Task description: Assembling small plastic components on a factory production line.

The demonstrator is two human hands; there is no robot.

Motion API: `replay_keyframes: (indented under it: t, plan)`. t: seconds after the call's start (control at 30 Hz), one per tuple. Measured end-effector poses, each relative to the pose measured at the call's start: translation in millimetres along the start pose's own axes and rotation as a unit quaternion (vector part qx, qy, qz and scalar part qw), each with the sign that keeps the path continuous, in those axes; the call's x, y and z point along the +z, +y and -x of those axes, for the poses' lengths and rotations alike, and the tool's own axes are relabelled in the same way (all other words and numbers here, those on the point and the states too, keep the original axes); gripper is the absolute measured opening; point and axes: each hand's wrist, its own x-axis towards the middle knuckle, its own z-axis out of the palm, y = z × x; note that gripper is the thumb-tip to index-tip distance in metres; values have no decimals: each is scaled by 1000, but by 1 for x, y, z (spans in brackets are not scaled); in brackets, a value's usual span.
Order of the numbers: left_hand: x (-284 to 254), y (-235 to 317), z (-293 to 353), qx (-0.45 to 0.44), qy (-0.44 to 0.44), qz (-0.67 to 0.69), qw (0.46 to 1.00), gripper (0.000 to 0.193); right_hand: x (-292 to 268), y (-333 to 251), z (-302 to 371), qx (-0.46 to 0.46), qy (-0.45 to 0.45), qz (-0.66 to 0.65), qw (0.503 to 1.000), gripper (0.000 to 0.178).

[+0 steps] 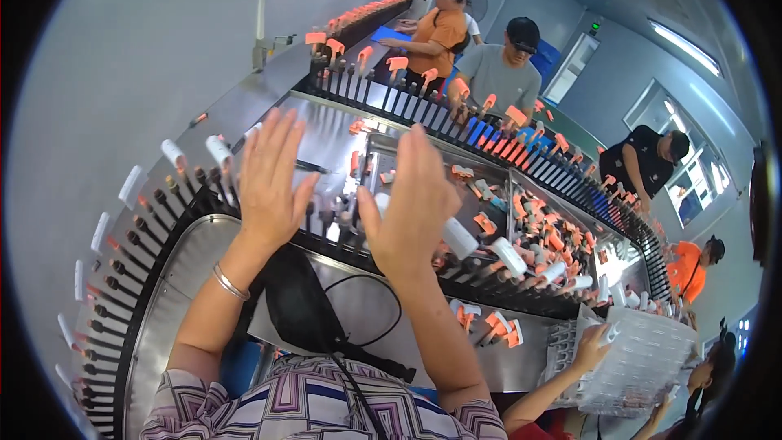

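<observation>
My left hand is raised over the near row of black posts, its fingers stretched out and nothing in it. Beside it, my right hand is also up with fingers extended and the thumb apart, slightly blurred and holding nothing visible. Both are in front of the black conveyor track, which curves round the steel table. A white curved plastic part sits on a post close to my right hand. Another white part stands on a post near my left hand. Behind the right hand, a steel tray is partly hidden.
Orange plastic parts lie heaped in the tray. A black pouch with a cable lies below my hands. Several orange and white parts rest on the near steel ledge. At right, a co-worker's hand is beside a translucent tray. Other people stand beyond the track.
</observation>
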Motion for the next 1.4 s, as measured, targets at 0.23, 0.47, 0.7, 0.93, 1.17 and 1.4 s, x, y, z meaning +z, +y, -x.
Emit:
replay_keyframes:
  t: [0.23, 0.47, 0.7, 0.93, 1.17, 1.4]
  plan:
    - [76, 22, 22, -107, -188, -118, 969, 63, 7, 48, 63, 29, -251, 16, 967, 78]
    - [48, 103, -5, -10, -67, -24, 997, 66, -97, 82, 44, 42, -30, -6, 999, 79]
    - [116, 158, 10, 63, -165, 56, 983, 42, -77, 154, 99, 140, -283, 56, 947, 71]
    - [94, 187, 8, 5, -87, 44, 995, 50, -157, 128, 90, 27, -157, -15, 987, 80]
    - [99, 272, -11, 82, -101, 114, 985, 61, -191, 194, 94, 82, -12, 48, 995, 79]
    - [123, 287, 8, 30, -222, -30, 974, 54, -193, 202, 142, 75, -220, 2, 972, 77]
